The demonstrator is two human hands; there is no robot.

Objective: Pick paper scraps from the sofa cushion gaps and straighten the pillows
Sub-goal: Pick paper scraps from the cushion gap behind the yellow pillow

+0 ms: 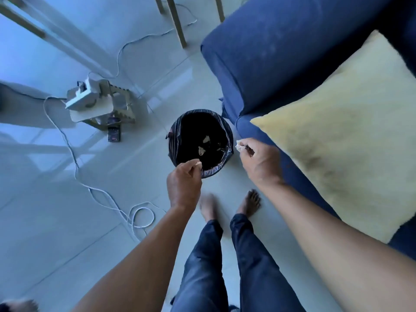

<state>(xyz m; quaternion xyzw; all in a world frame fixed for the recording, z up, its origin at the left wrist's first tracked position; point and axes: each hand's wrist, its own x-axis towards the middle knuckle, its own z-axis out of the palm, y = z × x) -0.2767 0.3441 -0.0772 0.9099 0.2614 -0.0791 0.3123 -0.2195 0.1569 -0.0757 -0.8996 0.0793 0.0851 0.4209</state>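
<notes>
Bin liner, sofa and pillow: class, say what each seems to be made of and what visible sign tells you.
Bin liner: thin black plastic, probably; it looks glossy and crinkled over the rim.
Sofa: woven blue fabric, it seems; matte, with soft folds at the arm.
Pillow: pale yellow cloth, possibly fleecy; the surface looks matte and slightly fuzzy.

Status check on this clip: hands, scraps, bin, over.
Left hand pinches a scrap at the bin rim. Right hand pinches a scrap beside the bin. Nothing in the way.

bin (pixel 173 140) left of sofa (pixel 281 64) | pillow (pixel 349 131) on sofa
</notes>
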